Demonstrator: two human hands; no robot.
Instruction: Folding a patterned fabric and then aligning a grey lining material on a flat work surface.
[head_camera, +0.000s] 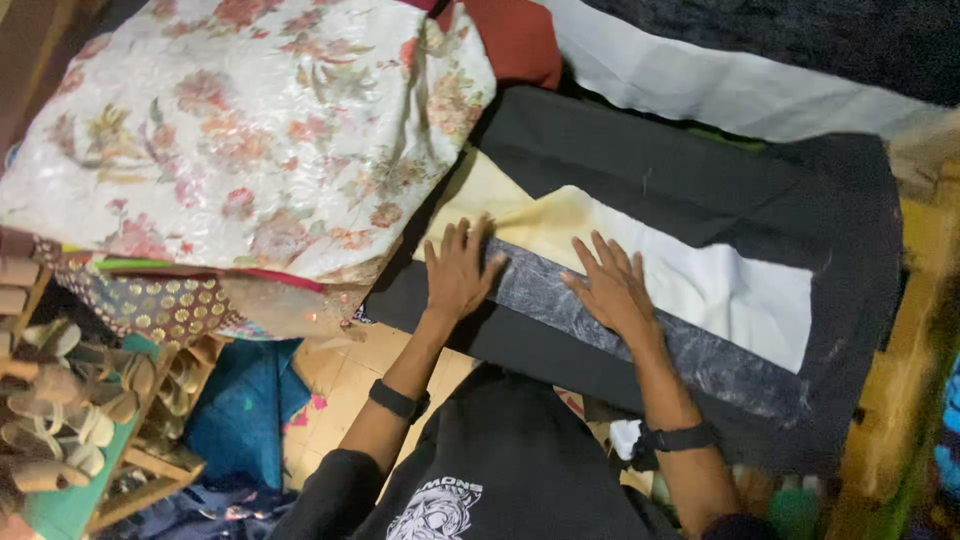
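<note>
Grey interfacing strip (640, 325) is laid along the black fabric (700, 190), just below the cream cloth (570, 225). Left hand (458, 272) and right hand (612, 290) are pressed flat on it, fingers spread, nothing gripped. Pressure should be kept even, edges aligned.

Both hands (460, 275) (612, 288) flat on interfacing strip (700, 355); floral bundle (250, 130) left.

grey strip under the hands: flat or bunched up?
Flat. The grey strip lies spread along the black cloth, with the left hand and right hand pressed palm-down on it.
</note>
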